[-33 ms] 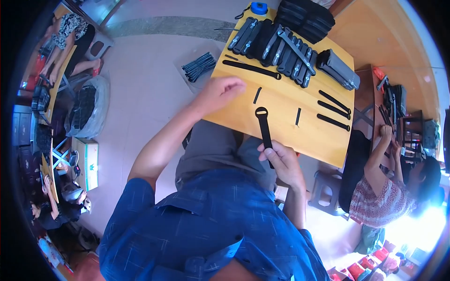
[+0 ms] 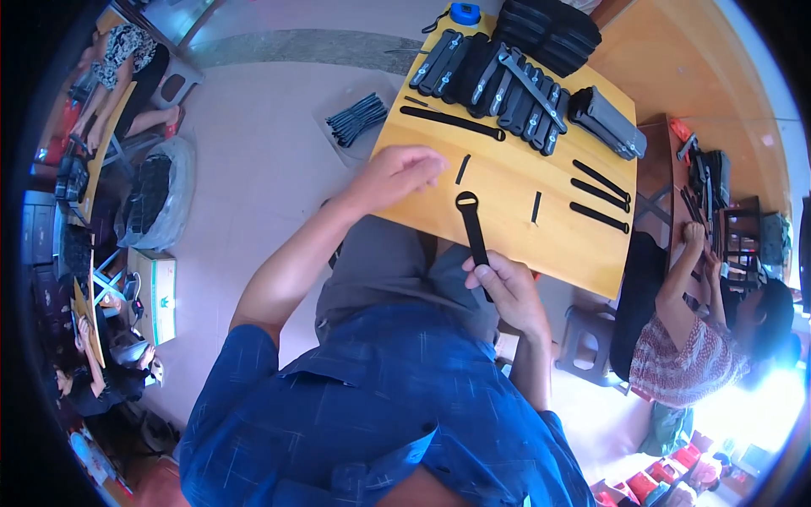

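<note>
My right hand [image 2: 507, 291] pinches a black cable strap [image 2: 476, 232] between thumb and fingers. The strap's wide, slotted end points up and away, over the near edge of the yellow table [image 2: 583, 262]. To the left, my left hand [image 2: 401, 176] hovers over the table's left edge, its fingers loosely bent and apart with nothing visible in them. Close to its fingertips is a short dark strip [image 2: 463, 169] on the tabletop; a second short strip [image 2: 537, 207] lies further right. Beyond the left hand lies a longer black strap [image 2: 452, 123].
Bundled grey and black straps [image 2: 507, 93] crowd the table's far side, with a stack of grey straps [image 2: 606, 125] at the right. Three loose straps [image 2: 600, 186] lie near the right edge. A blue tape measure [image 2: 465, 13] sits at the far corner. A co-worker [image 2: 693, 338] sits at right.
My left hand has shifted very slightly, its fingers a little lower. The strap in my right hand has barely moved.
</note>
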Demonstrator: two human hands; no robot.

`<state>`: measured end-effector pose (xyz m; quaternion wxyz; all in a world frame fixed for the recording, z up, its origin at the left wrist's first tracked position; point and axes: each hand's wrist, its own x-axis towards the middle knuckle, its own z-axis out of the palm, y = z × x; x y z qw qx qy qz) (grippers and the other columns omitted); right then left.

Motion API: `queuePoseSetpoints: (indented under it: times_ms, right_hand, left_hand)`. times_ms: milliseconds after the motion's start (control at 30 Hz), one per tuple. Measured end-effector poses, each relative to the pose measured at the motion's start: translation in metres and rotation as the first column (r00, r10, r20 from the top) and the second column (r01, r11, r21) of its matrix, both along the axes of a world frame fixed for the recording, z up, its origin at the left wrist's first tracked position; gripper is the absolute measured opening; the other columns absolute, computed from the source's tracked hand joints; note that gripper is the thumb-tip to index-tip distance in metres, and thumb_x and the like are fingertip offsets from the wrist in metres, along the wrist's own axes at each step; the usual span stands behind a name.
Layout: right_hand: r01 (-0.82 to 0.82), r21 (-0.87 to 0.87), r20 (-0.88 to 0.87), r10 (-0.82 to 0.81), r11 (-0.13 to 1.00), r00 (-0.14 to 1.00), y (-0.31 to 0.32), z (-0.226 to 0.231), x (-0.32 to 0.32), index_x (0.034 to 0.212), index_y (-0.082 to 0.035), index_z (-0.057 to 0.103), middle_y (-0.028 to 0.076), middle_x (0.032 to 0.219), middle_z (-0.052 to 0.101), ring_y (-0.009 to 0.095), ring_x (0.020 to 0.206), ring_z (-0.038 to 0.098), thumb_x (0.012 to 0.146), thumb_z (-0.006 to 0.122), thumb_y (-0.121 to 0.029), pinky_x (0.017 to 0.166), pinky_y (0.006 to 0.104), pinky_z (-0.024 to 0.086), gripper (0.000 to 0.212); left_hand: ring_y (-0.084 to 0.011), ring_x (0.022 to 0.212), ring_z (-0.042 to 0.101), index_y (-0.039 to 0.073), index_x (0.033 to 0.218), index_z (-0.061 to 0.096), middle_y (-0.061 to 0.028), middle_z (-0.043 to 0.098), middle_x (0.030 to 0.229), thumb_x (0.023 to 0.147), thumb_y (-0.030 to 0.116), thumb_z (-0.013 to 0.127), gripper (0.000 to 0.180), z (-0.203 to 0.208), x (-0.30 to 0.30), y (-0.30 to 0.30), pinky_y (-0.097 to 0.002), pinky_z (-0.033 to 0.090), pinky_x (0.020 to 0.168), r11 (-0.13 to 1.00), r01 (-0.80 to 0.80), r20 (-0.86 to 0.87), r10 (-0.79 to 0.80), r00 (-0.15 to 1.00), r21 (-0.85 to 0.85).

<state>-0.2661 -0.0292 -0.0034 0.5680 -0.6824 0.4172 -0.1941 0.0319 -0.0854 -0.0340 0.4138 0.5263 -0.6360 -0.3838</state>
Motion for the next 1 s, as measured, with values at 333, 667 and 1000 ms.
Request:
queuePoseSetpoints:
  times_ms: [333, 667, 1000]
  right_hand:
    - [-0.113, -0.006, -0.104, 0.112, 0.994, 0.988, 0.021, 0.019, 0.005, 0.112, -0.001, 0.069, 0.007, 0.083, 0.072, 0.017, 0.084, 0.073, 0.107, 0.057, -0.013, 0.077, 0.0317, 0.056, 0.018]
    - [0.228, 0.038, -0.01, -0.228, 0.973, 0.974, 0.036, -0.005, -0.042, 0.11, 0.001, 0.07, 0.002, 0.083, 0.068, 0.009, 0.079, 0.063, 0.106, 0.061, -0.013, 0.074, 0.025, 0.051, 0.017]
    - [0.495, 0.012, 0.12, -0.492, 0.869, 0.862, 0.024, -0.026, -0.058, 0.116, 0.002, 0.072, 0.003, 0.084, 0.069, 0.01, 0.076, 0.063, 0.107, 0.062, -0.012, 0.072, 0.0249, 0.053, 0.019]
  left_hand:
    - [-0.004, 0.072, 0.061, 0.003, 0.109, 0.073, -0.0009, 0.07, 0.086, 0.101, 0.017, 0.07, 0.016, 0.036, -0.017, 0.066, -0.0191, 0.05, 0.063, 0.937, 0.291, -0.47, -0.172, 0.866, 0.191]
    - [-0.0024, 0.062, 0.055, 0.003, 0.102, 0.071, 0.0044, 0.062, 0.075, 0.103, 0.015, 0.067, 0.013, 0.017, -0.02, 0.082, -0.0194, 0.046, 0.057, 0.986, 0.073, -0.305, -0.024, 0.952, 0.15]
    - [-0.0044, 0.058, 0.057, -0.001, 0.103, 0.073, 0.0011, 0.064, 0.073, 0.101, 0.012, 0.067, 0.014, 0.002, -0.038, 0.074, -0.0214, 0.045, 0.054, 0.979, -0.02, -0.286, 0.079, 0.955, 0.202]
